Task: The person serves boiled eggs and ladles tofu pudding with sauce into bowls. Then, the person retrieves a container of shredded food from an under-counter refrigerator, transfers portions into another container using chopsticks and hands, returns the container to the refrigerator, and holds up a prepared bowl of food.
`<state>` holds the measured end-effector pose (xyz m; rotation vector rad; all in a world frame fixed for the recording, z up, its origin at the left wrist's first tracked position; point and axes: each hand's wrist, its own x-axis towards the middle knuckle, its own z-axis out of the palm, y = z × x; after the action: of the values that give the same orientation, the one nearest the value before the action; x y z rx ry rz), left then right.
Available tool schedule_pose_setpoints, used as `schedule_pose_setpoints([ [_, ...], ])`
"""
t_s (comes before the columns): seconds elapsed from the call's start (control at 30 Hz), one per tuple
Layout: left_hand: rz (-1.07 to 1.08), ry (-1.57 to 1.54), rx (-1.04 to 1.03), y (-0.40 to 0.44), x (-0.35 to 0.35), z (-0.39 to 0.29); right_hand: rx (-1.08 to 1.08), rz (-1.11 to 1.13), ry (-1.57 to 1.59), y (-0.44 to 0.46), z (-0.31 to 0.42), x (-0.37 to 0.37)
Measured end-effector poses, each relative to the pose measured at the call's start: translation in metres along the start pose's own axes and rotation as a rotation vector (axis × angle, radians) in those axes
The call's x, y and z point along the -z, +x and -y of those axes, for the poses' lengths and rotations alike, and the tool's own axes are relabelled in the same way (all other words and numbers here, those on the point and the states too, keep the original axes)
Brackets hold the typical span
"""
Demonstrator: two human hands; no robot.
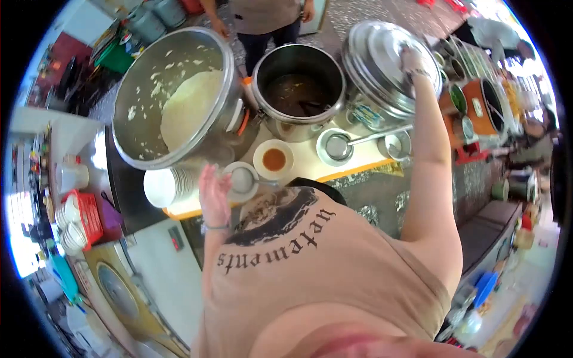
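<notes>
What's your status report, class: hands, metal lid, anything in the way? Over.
Right hand on metal lid, grip unclear. Left hand open, near stacked white bowls. Nothing else seen atop lid.

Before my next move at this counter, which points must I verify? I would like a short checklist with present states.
1. Right hand on the metal lid: ok.
2. Right hand's grip firm: cannot tell.
3. Left hand clear of the stacked white bowls: cannot tell from this angle.
4. Middle pot uncovered: ok, dark liquid shows.
5. Large pot covered: not ok, it stands open.
6. Long-handled utensil wholly inside its bowl: not ok, handle sticks out.
</notes>
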<state>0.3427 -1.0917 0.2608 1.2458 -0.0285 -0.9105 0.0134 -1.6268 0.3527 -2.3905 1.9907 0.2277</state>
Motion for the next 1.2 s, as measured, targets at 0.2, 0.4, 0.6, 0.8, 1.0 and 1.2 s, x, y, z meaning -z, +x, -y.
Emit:
schedule_pose_setpoints([
  [0.2, -0.083, 0.061, 0.025, -0.026, 0.023, 0.003, -0.078, -0.065, 0.001, -0.001, -0.041, -0.019],
  [0.4, -0.272, 0.208, 0.022, -0.04, 0.052, 0.016, 0.191, -0.4, 0.607, -0.162, 0.032, 0.0],
  [0.6, -0.455, 0.307, 0.05, 0.01, 0.162, -0.014, 0.707, 0.331, 0.764, -0.281, 0.193, -0.052],
  [0.8, -0.501, 0.91, -0.155, 0.065, 0.234, -0.02, 0.639, 0.766, 0.111, -0.314, 0.273, -0.202],
  [1.0, -0.408, 1.022, -0.087, 0.096, 0.268, -0.034, 0.202, 0.701, -0.012, -0.345, 0.287, -0.268],
  [1.2, -0.273, 1.079, -0.129, 0.102, 0.282, -0.036, 0.098, 0.644, -0.084, -0.352, 0.302, -0.268],
])
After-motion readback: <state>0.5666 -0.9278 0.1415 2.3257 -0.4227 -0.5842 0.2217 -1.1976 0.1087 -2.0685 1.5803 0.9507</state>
